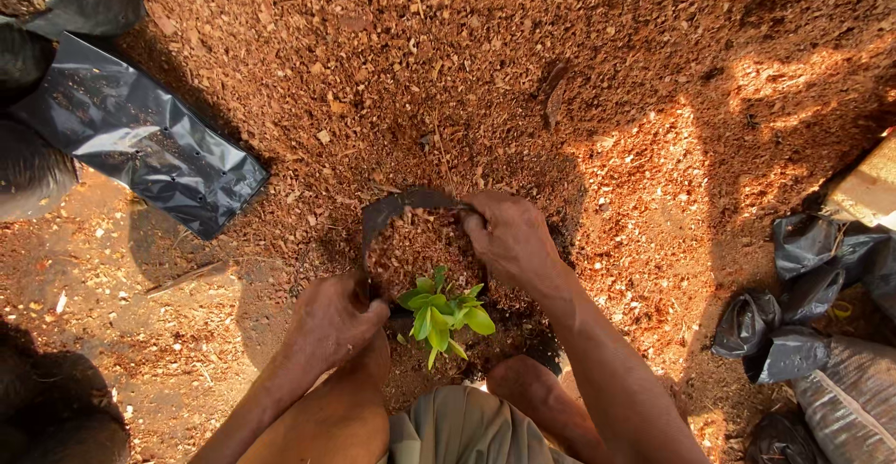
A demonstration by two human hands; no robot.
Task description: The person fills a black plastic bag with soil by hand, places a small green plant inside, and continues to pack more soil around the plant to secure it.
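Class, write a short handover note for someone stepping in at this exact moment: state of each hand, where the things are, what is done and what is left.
Left hand: pinching the near-left rim of the small black plastic grow bag.
Right hand: gripping the bag's far-right rim, holding it open.
Things: the bag stands between the knees on the heap of reddish-brown coir-like mix; the green leafy seedling stands inside it.
Done: seedling in, bag partly filled.
Left: probably topping up and firming the mix.
Nearby: a flat empty black plastic bag lies at the left.
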